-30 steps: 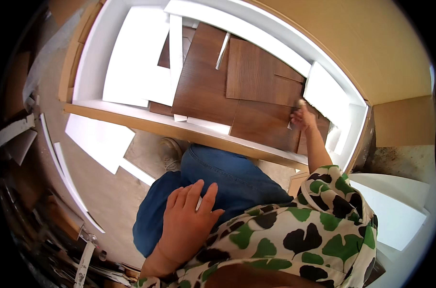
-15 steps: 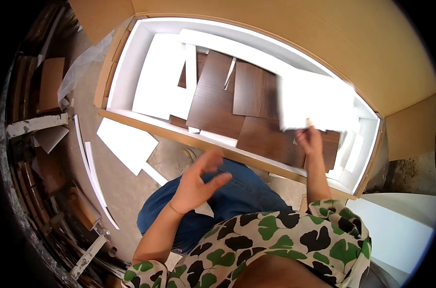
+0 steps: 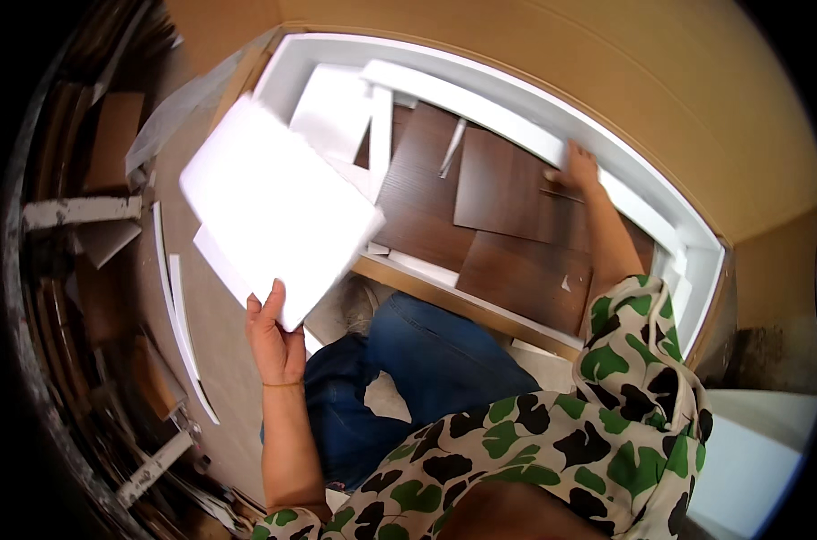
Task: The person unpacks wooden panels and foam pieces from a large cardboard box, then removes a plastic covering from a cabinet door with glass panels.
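Note:
My left hand (image 3: 278,337) grips the near edge of a flat white foam sheet (image 3: 273,211) and holds it up on my left, over the floor. My right hand (image 3: 578,168) reaches into a large open cardboard box (image 3: 696,135) lined with white foam (image 3: 480,99), its fingers resting on a long white foam strip at the far side. Dark brown wood panels (image 3: 507,189) lie flat inside the box, under my right forearm.
More white foam pieces (image 3: 336,112) stand in the box's left end. Thin white strips (image 3: 179,315) and cardboard scraps (image 3: 112,135) lie on the floor to the left. My blue-jeaned knees (image 3: 426,360) are against the box's near wall. A white block (image 3: 750,459) sits at lower right.
The white foam sheet went from my right hand over the box to my left hand, now held out on the left. My right hand reached back to the box's far side.

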Demonstrator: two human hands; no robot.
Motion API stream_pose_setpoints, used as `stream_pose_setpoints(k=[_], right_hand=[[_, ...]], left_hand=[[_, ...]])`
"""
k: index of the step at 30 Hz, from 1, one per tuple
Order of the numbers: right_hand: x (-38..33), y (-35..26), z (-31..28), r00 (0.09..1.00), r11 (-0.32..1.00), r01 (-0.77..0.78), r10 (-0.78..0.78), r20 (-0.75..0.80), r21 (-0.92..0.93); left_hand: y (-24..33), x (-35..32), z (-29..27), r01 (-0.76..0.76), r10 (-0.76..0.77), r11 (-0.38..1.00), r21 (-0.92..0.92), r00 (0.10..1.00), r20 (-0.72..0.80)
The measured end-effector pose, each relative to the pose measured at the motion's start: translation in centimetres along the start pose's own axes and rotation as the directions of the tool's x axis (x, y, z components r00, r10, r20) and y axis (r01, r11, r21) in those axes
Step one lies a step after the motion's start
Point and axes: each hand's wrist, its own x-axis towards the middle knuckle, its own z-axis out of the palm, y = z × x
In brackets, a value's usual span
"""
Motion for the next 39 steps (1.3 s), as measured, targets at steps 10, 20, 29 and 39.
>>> stream_pose_setpoints(k=[10, 20, 29, 39], right_hand=[[-12.1, -10.9, -10.9, 0.875, 0.798, 0.470, -0.367, -0.315, 0.377], [-18.7, -24.3, -15.2, 0.607, 0.273, 0.781, -0.545, -0.578, 0.561], [-21.8, -20.9, -13.3, 0.678, 0.402, 0.728, -0.544, -0.495, 0.555], [-22.5, -1.5, 3.0, 0.991, 0.882, -0.024, 0.081, -0.102, 0.471]], left_hand=[[-0.7, -3.0, 0.6, 0.091, -0.072, 0.990, -0.105, 0.983, 0.169], [-0.2, -2.1, 2.9, -0.071, 0.071, 0.997, -0.009, 0.965, 0.253], [11.7, 7.9, -15.0, -0.395, 0.363, 0.915, -0.083, 0.895, -0.257], [8.3, 14.4, -41.5, -0.124, 0.630, 0.669, 0.733, 0.618, -0.470]])
